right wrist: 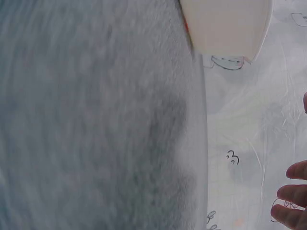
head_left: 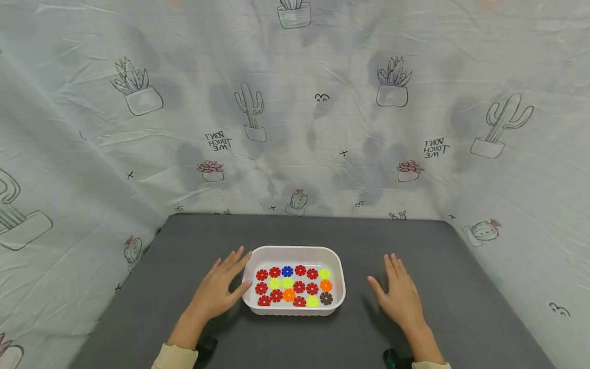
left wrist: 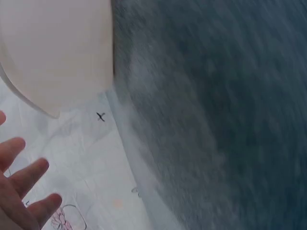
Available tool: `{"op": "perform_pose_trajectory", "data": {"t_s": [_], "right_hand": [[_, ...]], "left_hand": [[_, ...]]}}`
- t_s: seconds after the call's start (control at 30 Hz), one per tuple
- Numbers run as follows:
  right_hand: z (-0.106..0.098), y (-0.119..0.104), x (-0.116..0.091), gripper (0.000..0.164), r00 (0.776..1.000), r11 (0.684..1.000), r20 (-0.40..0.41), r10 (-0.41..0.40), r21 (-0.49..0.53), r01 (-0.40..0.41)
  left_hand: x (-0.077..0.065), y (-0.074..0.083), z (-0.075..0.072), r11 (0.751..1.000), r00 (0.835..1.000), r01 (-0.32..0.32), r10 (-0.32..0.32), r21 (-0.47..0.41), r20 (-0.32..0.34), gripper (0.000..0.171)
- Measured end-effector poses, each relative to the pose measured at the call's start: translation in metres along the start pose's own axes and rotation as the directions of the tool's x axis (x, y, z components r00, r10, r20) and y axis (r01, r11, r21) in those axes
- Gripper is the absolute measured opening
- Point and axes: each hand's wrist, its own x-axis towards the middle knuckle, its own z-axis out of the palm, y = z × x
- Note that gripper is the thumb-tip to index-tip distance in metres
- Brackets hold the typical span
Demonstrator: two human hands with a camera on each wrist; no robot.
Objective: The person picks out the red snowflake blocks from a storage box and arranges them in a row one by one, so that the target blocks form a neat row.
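A white plastic tray [head_left: 295, 310] stands on the grey table in the head view. Inside lie several small notched discs in rows: mostly red ones [head_left: 299, 286], some yellow ones [head_left: 287, 283], orange ones [head_left: 288, 295], one blue disc [head_left: 287, 271] and one dark brown disc [head_left: 325, 298]. My left hand [head_left: 220, 289] is at the tray's left side with fingers spread; its fingertips overlap the rim in the head view, and whether they touch it I cannot tell. To the tray's right, my right hand [head_left: 400, 296] hovers apart from it, fingers extended, holding nothing.
The dark grey tabletop [head_left: 295, 348] surrounds the tray. Behind and at both sides hangs a pale curtain [head_left: 295, 128] printed with potted cacti. Dark bands with devices sit at both wrists. Each wrist view shows part of the tray's outer wall [left wrist: 57, 48].
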Motion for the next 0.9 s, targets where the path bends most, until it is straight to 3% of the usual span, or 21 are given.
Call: {"op": "perform_pose_trajectory", "data": {"t_s": [0.13,0.4,0.63,0.8,0.9], "right_hand": [[0.003,-0.004,-0.003,0.073,1.000,0.995,-0.026,0.009,0.099,-0.007],[0.009,-0.015,-0.012,0.063,0.996,0.955,-0.091,0.005,0.297,0.022],[0.013,-0.021,-0.011,0.057,0.991,0.923,-0.130,0.025,0.383,0.027],[0.015,-0.032,-0.007,0.053,0.993,0.861,-0.109,0.034,0.508,0.027],[0.017,-0.041,-0.003,0.049,0.996,0.783,-0.075,0.053,0.622,0.006]], "left_hand": [[0.000,0.004,0.003,0.994,1.000,0.015,-0.013,-0.112,0.022,0.060],[-0.002,0.005,0.008,0.954,0.986,0.099,-0.056,-0.282,0.158,0.045],[0.000,-0.002,0.012,0.923,0.989,0.055,0.003,-0.381,0.151,0.038],[-0.001,-0.007,0.012,0.906,0.992,0.031,0.025,-0.422,0.125,0.036],[-0.002,-0.010,0.013,0.895,0.992,0.036,0.020,-0.444,0.121,0.036]]}}
